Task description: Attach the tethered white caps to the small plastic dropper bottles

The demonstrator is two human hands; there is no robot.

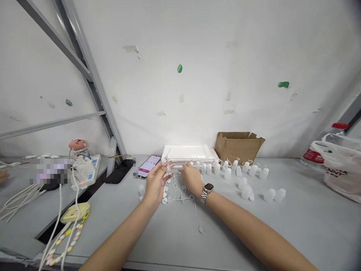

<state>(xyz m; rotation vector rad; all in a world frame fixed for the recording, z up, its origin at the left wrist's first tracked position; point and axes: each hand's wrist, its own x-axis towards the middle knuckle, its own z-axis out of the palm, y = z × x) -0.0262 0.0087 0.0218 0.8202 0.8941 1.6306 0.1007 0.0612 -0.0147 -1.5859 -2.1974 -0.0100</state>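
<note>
My left hand (156,183) is raised a little above the grey table (254,233), its fingers pinched on a small clear plastic piece (168,164). My right hand (191,177), with a metal watch at the wrist, reaches down with curled fingers among small white plastic caps and loops (176,192) lying on the table; whether it grips one is hidden. Several small white bottles (245,177) stand and lie to the right of it. A stack of white sheets (189,153) lies just behind both hands.
A phone (149,166) lies left of the hands. An open cardboard box (238,146) stands at the wall. A plastic bag and a red-capped bottle (340,160) sit far right. A power strip (86,169), cables and a yellow device (75,213) lie at left.
</note>
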